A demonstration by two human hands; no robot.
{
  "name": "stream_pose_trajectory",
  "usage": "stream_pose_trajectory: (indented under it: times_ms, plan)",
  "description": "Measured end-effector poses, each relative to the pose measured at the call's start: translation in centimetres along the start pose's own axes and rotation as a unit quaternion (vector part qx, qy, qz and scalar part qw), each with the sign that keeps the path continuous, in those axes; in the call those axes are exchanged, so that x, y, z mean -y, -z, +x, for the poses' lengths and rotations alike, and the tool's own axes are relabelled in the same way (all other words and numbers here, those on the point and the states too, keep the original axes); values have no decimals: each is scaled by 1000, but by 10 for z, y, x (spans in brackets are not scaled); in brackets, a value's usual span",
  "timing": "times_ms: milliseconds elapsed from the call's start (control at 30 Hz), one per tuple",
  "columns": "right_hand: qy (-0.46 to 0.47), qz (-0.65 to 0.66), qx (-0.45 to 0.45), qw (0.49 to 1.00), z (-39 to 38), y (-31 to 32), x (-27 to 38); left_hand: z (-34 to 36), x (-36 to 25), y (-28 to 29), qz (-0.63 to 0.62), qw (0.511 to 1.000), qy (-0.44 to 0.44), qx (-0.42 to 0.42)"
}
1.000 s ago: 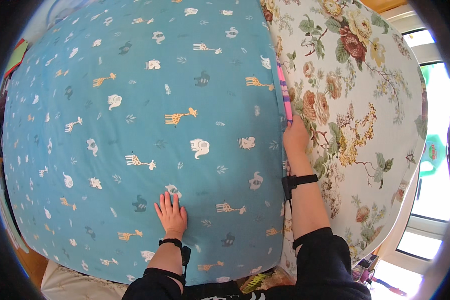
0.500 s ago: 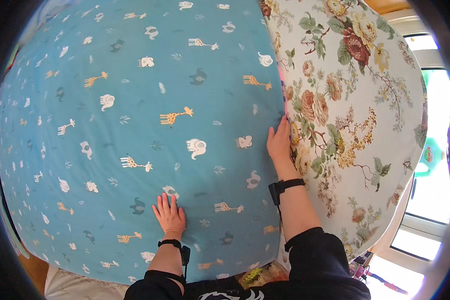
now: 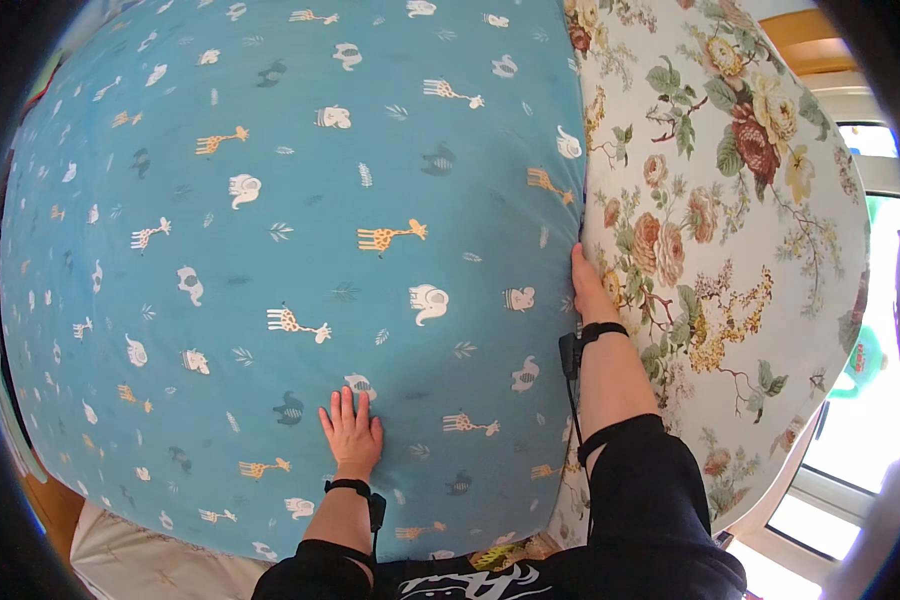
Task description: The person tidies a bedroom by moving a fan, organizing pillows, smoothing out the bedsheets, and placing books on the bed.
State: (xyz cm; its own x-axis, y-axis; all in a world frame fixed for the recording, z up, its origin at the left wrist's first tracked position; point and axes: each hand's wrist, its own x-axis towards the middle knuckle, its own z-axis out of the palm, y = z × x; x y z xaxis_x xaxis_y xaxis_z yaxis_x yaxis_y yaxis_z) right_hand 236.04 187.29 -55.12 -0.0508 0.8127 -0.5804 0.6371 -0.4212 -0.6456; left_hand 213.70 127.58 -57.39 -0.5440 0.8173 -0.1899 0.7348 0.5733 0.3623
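While the left hand (image 3: 353, 435) lies palm down on the blue sheet (image 3: 490, 220), fingers slightly spread, the right hand (image 3: 590, 285) is well apart from it, farther forward, most of its fingers out of sight at the sheet's right edge; whether they grip cannot be told. To work that edge well, the left palm should press evenly as an anchor, while the right fingers would best slide along it in short, even strokes, so that the fabric does not bunch. Left of and nearer the body than the left hand, a pale cloth (image 3: 160, 560) lies in soft creases. Around the left hand, the sheet looks smooth, thin and matt, bulging roundly, printed with giraffes, elephants and leaves. Right of the right hand, a floral cover (image 3: 710, 200) curves away, off-white, patterned with roses and leafy sprigs.
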Motion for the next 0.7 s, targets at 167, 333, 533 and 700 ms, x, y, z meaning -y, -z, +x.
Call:
stream_pose_trajectory:
  times_ms: [167,333,533,700]
  plan:
    - [64,-410,-7,910,-63,-26,62,-3,8,11,-1,1000,19,14]
    - [255,-235,-80,934,21,-31,113,0,4,0,1,1000,14,12]
    - [48,-20,-2,999,134,-33,111,6,4,-17,6,1000,12,20]
    - [21,105,54,993,105,-77,134,-4,17,-12,23,1000,18,-7]
